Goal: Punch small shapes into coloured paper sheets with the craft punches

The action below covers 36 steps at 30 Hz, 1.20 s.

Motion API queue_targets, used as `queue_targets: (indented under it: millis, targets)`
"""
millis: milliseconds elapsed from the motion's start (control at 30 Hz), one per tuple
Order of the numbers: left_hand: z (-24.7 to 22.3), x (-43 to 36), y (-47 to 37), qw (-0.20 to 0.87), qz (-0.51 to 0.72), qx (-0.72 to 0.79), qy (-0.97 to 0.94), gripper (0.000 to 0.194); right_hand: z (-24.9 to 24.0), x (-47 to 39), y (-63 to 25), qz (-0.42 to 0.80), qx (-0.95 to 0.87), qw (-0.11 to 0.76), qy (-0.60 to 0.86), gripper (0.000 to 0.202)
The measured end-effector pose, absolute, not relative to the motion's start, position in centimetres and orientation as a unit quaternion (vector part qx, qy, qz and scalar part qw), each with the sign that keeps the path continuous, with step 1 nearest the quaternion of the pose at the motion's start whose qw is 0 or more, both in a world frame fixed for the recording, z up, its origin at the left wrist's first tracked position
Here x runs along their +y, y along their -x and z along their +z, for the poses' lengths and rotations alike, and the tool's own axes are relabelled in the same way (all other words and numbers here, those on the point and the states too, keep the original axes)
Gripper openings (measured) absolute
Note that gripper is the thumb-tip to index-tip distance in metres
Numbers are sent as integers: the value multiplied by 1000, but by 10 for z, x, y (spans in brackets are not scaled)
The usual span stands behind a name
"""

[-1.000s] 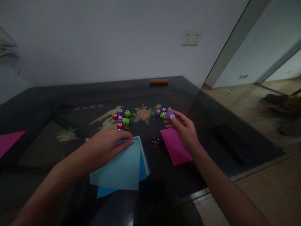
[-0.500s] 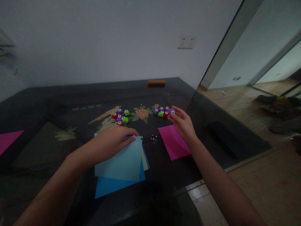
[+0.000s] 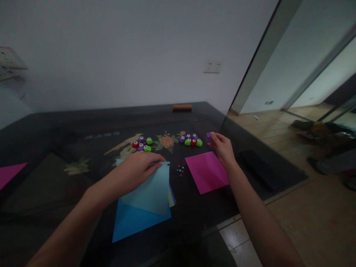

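Observation:
My left hand [image 3: 141,168] pinches the top edge of a light blue sheet of paper [image 3: 155,194], close to its right corner, where a small dark star shape shows. Under that sheet lie a brighter blue sheet [image 3: 139,222] and other coloured papers. Between the fingertips of my right hand [image 3: 222,146] is a small purple craft punch [image 3: 209,137], partly covered by the fingers. Just left of it, several purple, green and red craft punches [image 3: 191,139] with round white tops stand in a cluster. Below this hand lies a pink sheet [image 3: 207,172].
Tiny paper cut-outs [image 3: 180,170] lie between the papers. Another group of craft punches [image 3: 141,143] stands beyond my left hand. A brown roll [image 3: 182,107] lies near the wall, a dark flat case [image 3: 260,168] at the right, and a pink sheet [image 3: 12,172] far left.
My right hand has moved away from the right cluster with the purple craft punch, uncovering a green one there. My left hand keeps its hold on the light blue paper, whose lower edge has tilted.

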State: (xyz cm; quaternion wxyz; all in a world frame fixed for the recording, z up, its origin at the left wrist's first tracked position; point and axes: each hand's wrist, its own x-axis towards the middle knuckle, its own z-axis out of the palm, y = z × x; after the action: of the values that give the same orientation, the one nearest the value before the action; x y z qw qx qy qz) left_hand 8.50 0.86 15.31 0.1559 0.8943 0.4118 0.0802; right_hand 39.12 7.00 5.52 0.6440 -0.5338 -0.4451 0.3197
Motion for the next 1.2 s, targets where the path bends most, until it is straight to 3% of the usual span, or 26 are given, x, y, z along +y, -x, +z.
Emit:
queue_targets:
  millis: [300, 667, 967, 1200]
  targets:
    - [160, 6, -83, 152, 115, 414, -890, 30, 51, 91, -410, 220, -564, 494, 624, 25]
    - [164, 5, -81, 155, 128, 421, -885, 28, 26, 103, -366, 153, -667, 337, 646, 13]
    - [164, 6, -79, 156, 138, 418, -884, 27, 36, 103, -349, 127, -659, 331, 663, 13]
    - [166, 3, -82, 159, 142, 431, -877, 23, 82, 64, -323, 187, -687, 388, 585, 14]
